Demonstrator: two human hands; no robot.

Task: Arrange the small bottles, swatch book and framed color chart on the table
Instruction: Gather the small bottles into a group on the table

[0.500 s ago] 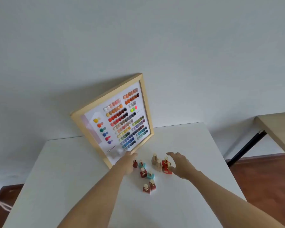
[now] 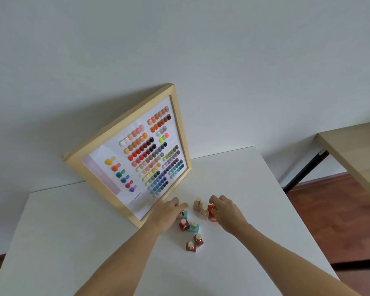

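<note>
Both hands have closed onto the small bottles (image 2: 193, 226) clustered at lower centre: left hand (image 2: 169, 212) pinches a teal one, right hand (image 2: 224, 210) grips a red one. Bottle sorting is underway; next, lift and space them before the framed color chart (image 2: 128, 154) leaning behind.

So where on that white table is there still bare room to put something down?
The white table is bare left of the framed color chart, along the near edge, and at the far right corner. It is crowded in the middle, where the small bottles cluster between the left hand and right hand.
</note>
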